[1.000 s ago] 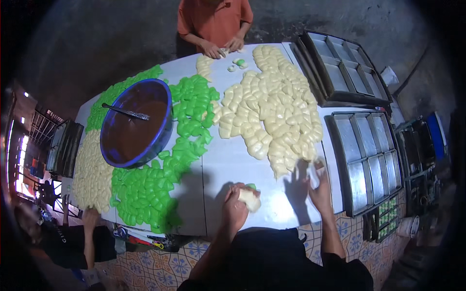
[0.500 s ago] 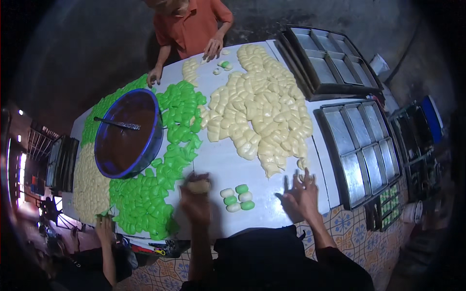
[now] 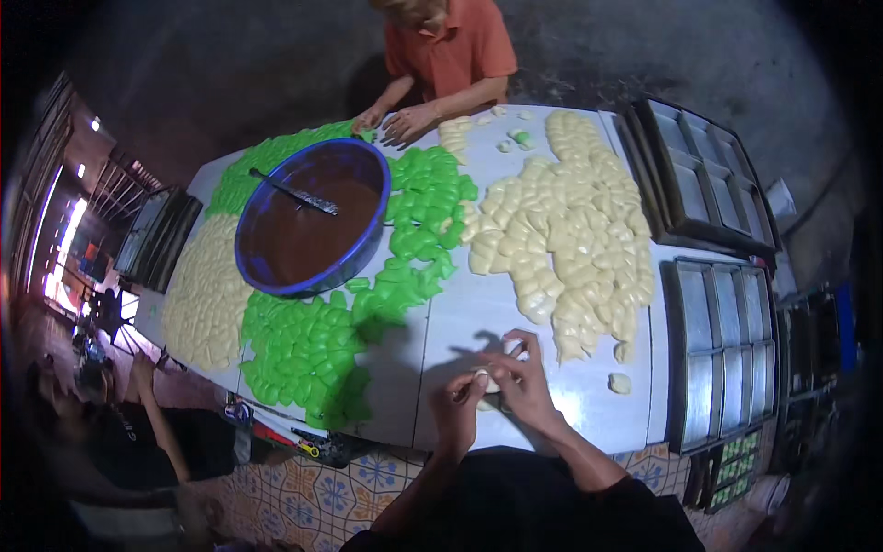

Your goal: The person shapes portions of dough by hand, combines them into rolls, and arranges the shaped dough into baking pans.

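My left hand [image 3: 456,409] and my right hand [image 3: 522,385] meet over the white table [image 3: 395,359]. Their fingertips pinch a small piece of cream dough [image 3: 488,378] between them. The fingers partly cover it, and whatever lies on the table beneath is mostly hidden. To the right of my right hand, a loose cream dough piece [image 3: 620,383] lies by itself. Beyond my hands spreads a heap of cream dough pieces [image 3: 579,235]. Green dough pieces [image 3: 303,345] cover the table to the left.
A blue basin [image 3: 375,225] of brown filling, with a spatula [image 3: 299,193] in it, stands among the dough. Metal trays [image 3: 717,354] line the right side. Across the table a co-worker in an orange shirt [image 3: 460,55] handles dough; another person's arm [image 3: 156,419] shows at left.
My hands have come together at the dough piece; my right hand has left the cream heap's edge. A loose piece now lies apart there. The whole view has shifted.
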`<state>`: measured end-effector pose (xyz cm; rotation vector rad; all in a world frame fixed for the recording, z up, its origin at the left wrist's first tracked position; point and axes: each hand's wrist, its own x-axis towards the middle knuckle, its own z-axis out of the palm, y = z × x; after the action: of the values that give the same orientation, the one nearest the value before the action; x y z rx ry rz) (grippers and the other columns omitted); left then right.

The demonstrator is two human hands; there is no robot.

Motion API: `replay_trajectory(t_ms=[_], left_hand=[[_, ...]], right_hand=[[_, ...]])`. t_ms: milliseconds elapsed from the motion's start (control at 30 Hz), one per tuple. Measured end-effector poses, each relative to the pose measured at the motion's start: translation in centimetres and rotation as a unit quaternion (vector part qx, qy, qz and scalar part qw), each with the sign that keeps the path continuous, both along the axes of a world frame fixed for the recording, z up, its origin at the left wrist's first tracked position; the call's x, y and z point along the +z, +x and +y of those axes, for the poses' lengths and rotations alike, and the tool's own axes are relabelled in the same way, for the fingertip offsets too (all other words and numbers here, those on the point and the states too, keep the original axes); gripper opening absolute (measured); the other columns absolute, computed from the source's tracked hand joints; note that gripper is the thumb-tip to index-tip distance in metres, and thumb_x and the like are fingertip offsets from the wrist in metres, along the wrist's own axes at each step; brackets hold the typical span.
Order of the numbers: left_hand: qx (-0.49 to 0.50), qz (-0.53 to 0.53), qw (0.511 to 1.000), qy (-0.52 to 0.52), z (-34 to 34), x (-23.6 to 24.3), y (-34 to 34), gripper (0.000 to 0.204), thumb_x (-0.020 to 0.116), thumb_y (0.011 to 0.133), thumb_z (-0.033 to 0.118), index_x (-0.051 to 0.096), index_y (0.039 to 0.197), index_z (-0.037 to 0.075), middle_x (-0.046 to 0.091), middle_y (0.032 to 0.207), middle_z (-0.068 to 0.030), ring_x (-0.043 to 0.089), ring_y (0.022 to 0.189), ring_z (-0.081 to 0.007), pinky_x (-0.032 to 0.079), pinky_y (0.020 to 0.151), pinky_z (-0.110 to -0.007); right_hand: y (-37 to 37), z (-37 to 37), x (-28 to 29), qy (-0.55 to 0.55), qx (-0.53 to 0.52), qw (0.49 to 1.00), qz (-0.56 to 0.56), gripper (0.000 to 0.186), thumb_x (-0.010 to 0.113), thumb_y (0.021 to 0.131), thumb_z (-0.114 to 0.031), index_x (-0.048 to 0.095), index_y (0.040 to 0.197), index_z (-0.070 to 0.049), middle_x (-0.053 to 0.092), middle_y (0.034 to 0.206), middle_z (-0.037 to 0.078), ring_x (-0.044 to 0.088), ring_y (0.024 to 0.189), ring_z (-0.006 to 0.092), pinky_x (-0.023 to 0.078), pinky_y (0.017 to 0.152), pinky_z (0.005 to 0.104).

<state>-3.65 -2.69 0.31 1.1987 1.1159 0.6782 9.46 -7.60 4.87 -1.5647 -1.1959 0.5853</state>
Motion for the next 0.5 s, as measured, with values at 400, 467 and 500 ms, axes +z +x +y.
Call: replay_trajectory(t_ms=[400,467,500], left_hand=[[-0.253,-0.693,0.620,-0.268,11.9,1.6,0.4,0.108,0.051,0.072,0.078,0.029,0.139,-0.004,0.038,0.139,-0.0214,0.038,0.126,-0.0409,0.033,0.106,-0.048],[-0.155,-0.493,0.846,-0.132,21.5,4.0,1.2,0.086,0.033,0.092,0.065,0.031,0.137,-0.008,0.046,0.134,-0.0252,0.051,0.118,-0.0368,0.041,0.100,-0.047],[-0.066,-0.324,0.943,0.038,25.7,7.1,1.4,0.074,0.027,0.098,0.056,0.047,0.126,-0.009,0.061,0.116,-0.0223,0.063,0.097,-0.0333,0.050,0.087,-0.042]], right_hand=[[1.3,5.4,-2.4,0.010,0.158,0.924,0.347,0.141,0.078,0.053,-0.068,-0.015,0.148,-0.023,0.030,0.141,0.014,0.039,0.122,0.0221,0.047,0.084,0.0365],[3.3,6.0,-4.9,0.029,0.154,0.934,0.320,0.135,0.078,0.055,-0.068,-0.008,0.150,-0.026,0.023,0.145,0.011,0.041,0.117,0.0215,0.046,0.082,0.0331],[3.2,6.3,-4.3,0.027,0.138,0.932,0.334,0.132,0.078,0.056,-0.068,-0.006,0.150,-0.027,0.024,0.144,0.011,0.041,0.116,0.0217,0.046,0.082,0.0325]])
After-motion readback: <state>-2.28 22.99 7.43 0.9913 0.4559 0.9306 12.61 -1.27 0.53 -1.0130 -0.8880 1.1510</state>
